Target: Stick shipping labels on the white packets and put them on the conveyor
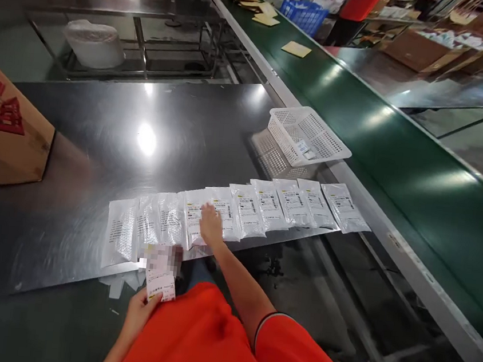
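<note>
A row of overlapping white bubble mailers (270, 206) lies along the near edge of the metal table. Those toward the right bear printed shipping labels; the few at the left end, such as this unlabelled mailer (120, 230), show only printed lines of text. My right hand (211, 225) rests flat with its fingers spread on a labelled mailer near the middle of the row. Low in front of my body, my left hand (141, 310) pinches a strip of shipping labels (160, 285). The upper part of that strip is blurred out.
A white perforated basket (310, 136) with a few small packets stands at the table's (100, 131) right side. Beyond it runs a green conveyor belt (362, 104) carrying yellow envelopes (296, 49). A cardboard box (9, 128) sits at the left. A person in red (359, 6) stands across the belt.
</note>
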The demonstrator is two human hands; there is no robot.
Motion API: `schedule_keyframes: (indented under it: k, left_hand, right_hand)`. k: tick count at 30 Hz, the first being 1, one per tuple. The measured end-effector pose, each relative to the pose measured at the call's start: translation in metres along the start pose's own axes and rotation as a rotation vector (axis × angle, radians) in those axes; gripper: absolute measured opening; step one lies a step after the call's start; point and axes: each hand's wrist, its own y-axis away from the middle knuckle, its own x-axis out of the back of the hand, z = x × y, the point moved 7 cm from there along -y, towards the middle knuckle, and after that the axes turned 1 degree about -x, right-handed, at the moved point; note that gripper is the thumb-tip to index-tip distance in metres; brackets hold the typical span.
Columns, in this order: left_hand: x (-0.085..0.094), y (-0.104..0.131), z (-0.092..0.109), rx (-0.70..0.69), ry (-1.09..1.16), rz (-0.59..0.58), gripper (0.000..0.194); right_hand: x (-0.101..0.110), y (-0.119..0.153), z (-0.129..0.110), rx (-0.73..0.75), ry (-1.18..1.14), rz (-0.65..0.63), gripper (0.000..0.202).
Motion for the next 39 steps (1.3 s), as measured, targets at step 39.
schedule_keyframes:
  k: [39]
  left_hand:
    - [-0.002,-0.077,0.09,-0.464,-0.279,-0.135,0.049]
  right_hand:
    - [0.095,0.063,-0.09,-0.063,-1.006,0.043,0.017]
